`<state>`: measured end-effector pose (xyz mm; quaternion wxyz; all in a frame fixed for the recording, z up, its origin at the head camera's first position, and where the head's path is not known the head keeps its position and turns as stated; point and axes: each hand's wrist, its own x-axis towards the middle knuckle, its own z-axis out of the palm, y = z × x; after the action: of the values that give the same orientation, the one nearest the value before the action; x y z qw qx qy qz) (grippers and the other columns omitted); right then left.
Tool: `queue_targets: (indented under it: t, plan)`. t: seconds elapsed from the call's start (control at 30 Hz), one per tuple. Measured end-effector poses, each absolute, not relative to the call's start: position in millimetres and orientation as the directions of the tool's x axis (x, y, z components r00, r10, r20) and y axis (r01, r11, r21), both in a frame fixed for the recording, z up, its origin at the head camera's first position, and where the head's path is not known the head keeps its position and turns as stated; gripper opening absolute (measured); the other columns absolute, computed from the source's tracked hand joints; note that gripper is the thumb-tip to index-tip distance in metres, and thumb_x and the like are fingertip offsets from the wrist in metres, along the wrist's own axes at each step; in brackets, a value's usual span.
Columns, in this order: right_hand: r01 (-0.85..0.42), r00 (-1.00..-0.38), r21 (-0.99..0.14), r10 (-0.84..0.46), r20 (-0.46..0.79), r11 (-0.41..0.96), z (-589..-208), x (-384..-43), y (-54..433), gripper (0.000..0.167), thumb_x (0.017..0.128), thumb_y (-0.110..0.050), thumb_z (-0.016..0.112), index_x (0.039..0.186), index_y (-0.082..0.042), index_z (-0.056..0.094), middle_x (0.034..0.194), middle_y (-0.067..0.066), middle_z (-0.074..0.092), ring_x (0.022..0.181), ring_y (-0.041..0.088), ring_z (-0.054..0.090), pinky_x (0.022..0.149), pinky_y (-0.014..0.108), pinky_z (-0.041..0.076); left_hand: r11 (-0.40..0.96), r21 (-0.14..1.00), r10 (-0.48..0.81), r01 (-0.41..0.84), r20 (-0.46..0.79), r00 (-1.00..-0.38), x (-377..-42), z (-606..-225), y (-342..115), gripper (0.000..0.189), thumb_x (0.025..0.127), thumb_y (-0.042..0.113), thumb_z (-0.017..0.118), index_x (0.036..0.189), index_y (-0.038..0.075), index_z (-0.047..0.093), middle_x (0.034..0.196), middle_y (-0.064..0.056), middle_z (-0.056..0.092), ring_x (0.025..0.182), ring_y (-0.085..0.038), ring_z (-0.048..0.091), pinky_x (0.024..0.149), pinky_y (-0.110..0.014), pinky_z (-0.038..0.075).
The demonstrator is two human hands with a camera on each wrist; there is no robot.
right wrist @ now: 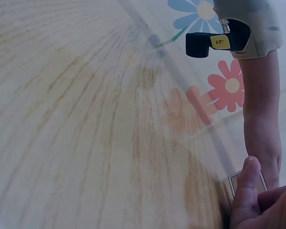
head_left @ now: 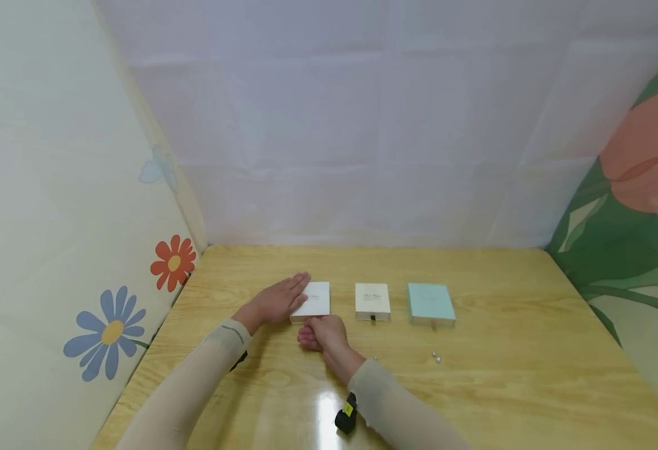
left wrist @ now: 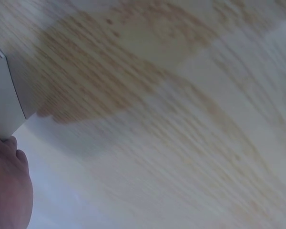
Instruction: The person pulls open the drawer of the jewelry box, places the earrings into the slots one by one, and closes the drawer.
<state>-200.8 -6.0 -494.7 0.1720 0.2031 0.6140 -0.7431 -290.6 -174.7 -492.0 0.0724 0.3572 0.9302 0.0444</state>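
A flat white box (head_left: 316, 297) lies on the wooden table. My left hand (head_left: 280, 300) rests on its left part, fingers straight and pointing away from me. At the box's front edge is my right hand (head_left: 329, 334), its fingers curled and the thumb against the box's front. Whatever lies between those fingertips is hidden. The right wrist view shows the right thumb (right wrist: 248, 188) raised against the box. To the right stand a cream box (head_left: 372, 300) with a dark pull tab and a pale turquoise box (head_left: 431, 303) with a brownish tab.
Small shiny pieces (head_left: 436, 357), perhaps earrings, lie in front of the turquoise box. Another tiny piece (head_left: 376, 359) is beside the right sleeve. A white cloth (head_left: 329, 125) hangs behind the table (head_left: 520, 350), with flower-printed cloths at both sides.
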Motion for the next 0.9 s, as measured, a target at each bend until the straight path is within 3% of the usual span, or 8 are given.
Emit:
queue_targets:
  t: [0.6, 0.9]
  plan:
    - [0.489, -0.872, -0.858, -0.055, -0.487, -0.16, -473, -190, 10, 0.02, 0.094, -0.005, 0.062, 0.104, 0.009, 0.071, 0.078, 0.014, 0.075, 0.059, 0.013, 0.071, 0.061, 0.026, 0.062, 0.789, 0.238, 0.608, 0.567, -0.169, -0.775, -289, -476, -168, 0.062, 0.112, 0.039, 0.027, 0.161, 0.003, 0.017, 0.168, -0.014, 0.016, 0.155, -0.031, 0.016, 0.127, -0.045, 0.018]
    - [0.481, -0.876, -0.867, -0.103, -0.471, -0.128, -464, -186, 32, 0.025, 0.097, -0.011, 0.065, 0.111, 0.009, 0.07, 0.09, 0.017, 0.076, 0.064, 0.013, 0.073, 0.065, 0.026, 0.063, 0.799, 0.237, 0.592, 0.553, -0.147, -0.792, -288, -475, -164, 0.062, 0.111, 0.039, 0.029, 0.16, 0.002, 0.022, 0.167, -0.015, 0.02, 0.155, -0.033, 0.016, 0.127, -0.046, 0.018]
